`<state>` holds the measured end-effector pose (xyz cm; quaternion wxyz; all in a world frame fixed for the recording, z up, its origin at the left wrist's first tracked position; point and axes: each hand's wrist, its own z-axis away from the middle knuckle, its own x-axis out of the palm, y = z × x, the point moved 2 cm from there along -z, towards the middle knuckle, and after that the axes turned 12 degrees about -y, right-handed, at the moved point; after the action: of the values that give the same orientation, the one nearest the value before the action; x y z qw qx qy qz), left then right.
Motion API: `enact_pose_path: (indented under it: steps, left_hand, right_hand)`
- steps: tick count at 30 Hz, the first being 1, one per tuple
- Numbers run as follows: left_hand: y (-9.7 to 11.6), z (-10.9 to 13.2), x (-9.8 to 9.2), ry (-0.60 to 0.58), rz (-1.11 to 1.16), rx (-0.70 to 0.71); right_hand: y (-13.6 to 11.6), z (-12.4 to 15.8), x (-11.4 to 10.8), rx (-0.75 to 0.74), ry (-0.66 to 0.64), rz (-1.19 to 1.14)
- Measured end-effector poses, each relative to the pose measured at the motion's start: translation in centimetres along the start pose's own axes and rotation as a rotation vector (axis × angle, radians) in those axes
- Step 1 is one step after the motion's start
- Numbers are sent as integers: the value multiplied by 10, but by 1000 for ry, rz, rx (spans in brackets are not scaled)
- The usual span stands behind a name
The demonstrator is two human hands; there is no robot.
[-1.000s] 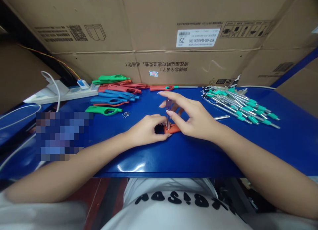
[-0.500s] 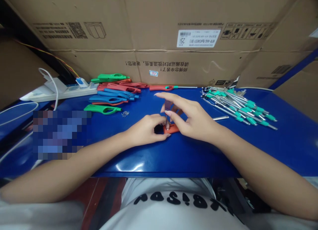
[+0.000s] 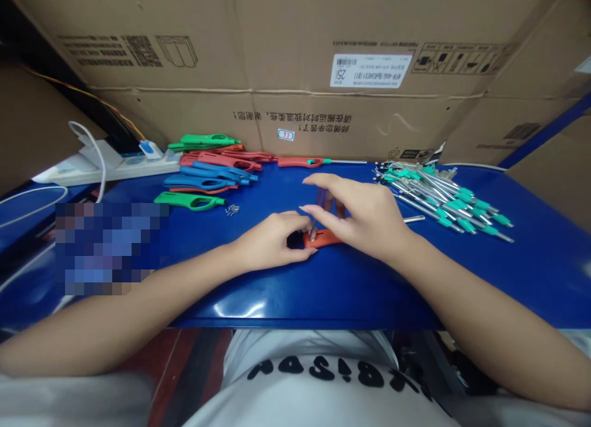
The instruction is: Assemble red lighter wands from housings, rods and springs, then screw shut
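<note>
My left hand (image 3: 277, 239) pinches the end of an orange lighter-like casing (image 3: 327, 237) that lies on the blue table. In my right hand (image 3: 360, 215) is a small screwdriver (image 3: 321, 198) with a dark purple handle. Its thin shaft slants down to the casing beside my left fingertips; whether the tip sits in a hole is too small to tell. Part of the casing is hidden under my right hand. A few small screws (image 3: 233, 210) lie beyond my left hand, near a green casing (image 3: 189, 200).
Blue (image 3: 198, 181), red (image 3: 217, 160) and green casings are piled at the back left. Metal rods with teal parts (image 3: 455, 199) lie heaped on the right. A power strip (image 3: 133, 171) stands back left. A cardboard sheet (image 3: 286, 64) rises behind the table (image 3: 277, 291).
My right hand has shifted slightly to the right, and the screwdriver now leans to the right where it was nearly upright. My left hand has stayed on the orange casing.
</note>
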<state>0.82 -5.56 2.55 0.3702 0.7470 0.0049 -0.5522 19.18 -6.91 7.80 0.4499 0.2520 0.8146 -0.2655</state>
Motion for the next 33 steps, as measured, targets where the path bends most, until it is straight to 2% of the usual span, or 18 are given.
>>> enact_pose_path:
  steps: [2,5,7,12,14,17,19,23,25,29,33]
  left_hand:
    - [0,0,0,1,0,7]
    - [0,0,0,-10,1,-4]
    - [1,0,0,-16,2,-7]
    - [1,0,-1,-6,9,11]
    - [0,0,-1,-14,12,2]
    - [0,0,-1,-26,9,-19]
    - [0,0,-1,-24,6,-12]
    - [1,0,-1,-1,4,29]
    - [2,0,-1,-1,0,26]
    - [2,0,-2,-20,17,16]
    - [2,0,-1,-18,4,15]
  right_hand:
    - [0,0,0,9,11,-33]
    - [-2,-1,2,-20,-53,-265]
    - [-2,-1,2,-19,-62,-323]
    - [-3,-1,-2,13,61,-74]
    - [-2,-2,0,9,16,-194]
    - [1,-3,5,-1,-125,-445]
    - [2,-3,5,16,-137,-405]
    - [2,-2,1,61,-3,-96]
    - [0,-2,1,64,-12,-172]
    - [0,-3,3,70,-109,-514]
    - [1,-3,-1,62,17,-271]
